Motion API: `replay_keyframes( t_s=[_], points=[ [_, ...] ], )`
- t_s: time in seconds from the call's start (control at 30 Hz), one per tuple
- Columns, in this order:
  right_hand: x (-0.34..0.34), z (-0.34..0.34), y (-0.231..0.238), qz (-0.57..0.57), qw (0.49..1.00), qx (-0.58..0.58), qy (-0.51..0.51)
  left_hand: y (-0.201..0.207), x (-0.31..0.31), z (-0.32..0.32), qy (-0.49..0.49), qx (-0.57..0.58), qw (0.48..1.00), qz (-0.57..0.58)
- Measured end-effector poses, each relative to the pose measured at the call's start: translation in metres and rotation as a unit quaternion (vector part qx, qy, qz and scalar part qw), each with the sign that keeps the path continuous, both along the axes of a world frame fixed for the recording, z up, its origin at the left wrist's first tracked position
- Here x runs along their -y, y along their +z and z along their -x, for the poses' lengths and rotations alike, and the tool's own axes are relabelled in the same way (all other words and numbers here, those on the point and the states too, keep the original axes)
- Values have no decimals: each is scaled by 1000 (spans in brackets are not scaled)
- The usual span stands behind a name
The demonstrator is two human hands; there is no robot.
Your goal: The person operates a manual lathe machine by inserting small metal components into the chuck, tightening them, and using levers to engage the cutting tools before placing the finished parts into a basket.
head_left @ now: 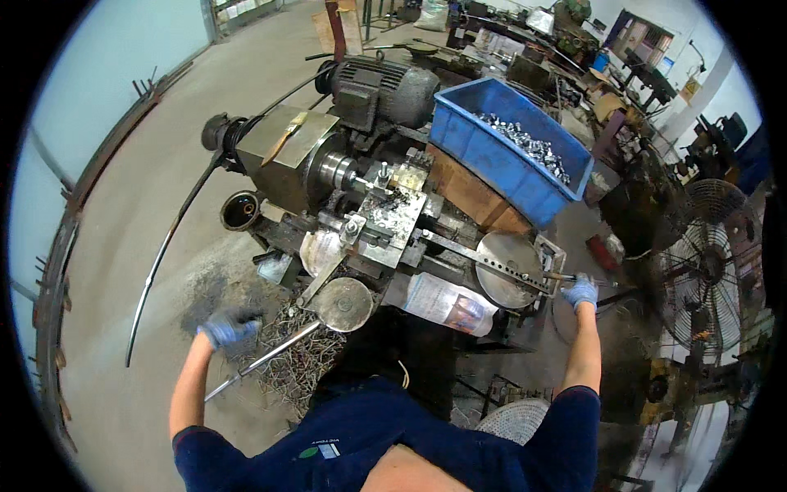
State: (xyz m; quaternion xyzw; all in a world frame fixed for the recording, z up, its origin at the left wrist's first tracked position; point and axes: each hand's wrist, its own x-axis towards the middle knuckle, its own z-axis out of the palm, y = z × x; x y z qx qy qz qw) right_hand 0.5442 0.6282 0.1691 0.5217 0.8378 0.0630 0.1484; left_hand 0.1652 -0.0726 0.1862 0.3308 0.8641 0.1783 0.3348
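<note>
In a blue glove, my right hand (580, 293) closes round the handle (560, 277) at the end of a perforated lever bar (471, 252), beside a round metal disc (508, 269). My left hand (229, 330), also gloved, hangs out to the left above a heap of metal shavings (297, 354); motion smears its fingers. Close to it, a long steel rod (264, 361) runs down from a round plate (344, 304). Between my hands stands a small lathe, its chuck (334, 170) facing a chip-covered tool slide (393, 220).
Behind the slide, a blue crate (504, 152) holds many small metal parts. A brush (284, 138) lies on the headstock, with a motor (385, 92) behind it. A caged fan (705, 262) stands at the right. Over the near bed lies a printed sheet (449, 305).
</note>
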Motion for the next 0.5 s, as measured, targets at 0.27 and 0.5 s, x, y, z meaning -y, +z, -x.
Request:
replay_keyframes(
  t_s=[0.27, 0.5],
  points=[
    [9, -71, -20, -43, 994, -54, -79, -5, -35, -71, -77, -39, 993, 79],
    [113, -133, -48, -101, 979, -148, -93, -47, -26, -62, -44, -20, 999, -1]
  ],
)
